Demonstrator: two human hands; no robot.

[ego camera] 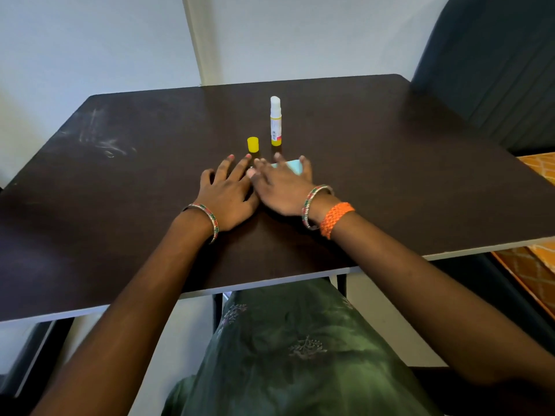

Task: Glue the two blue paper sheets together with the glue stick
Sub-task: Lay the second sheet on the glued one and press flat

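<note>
- The glue stick (275, 121), standing upright and uncapped toward the far edge of the desk (390, 163), carries a white label with a small dark barcode-like mark near its lower end; the print is too small to read.
- No other text, brand, number or sign can be read anywhere.

Your surface (390, 175) looks like dark wood laminate, matt, with pale scuffs at its left. The glue stick (275, 121) and its yellow cap (252, 145) are smooth plastic. The blue paper (292, 167) looks matt.
</note>
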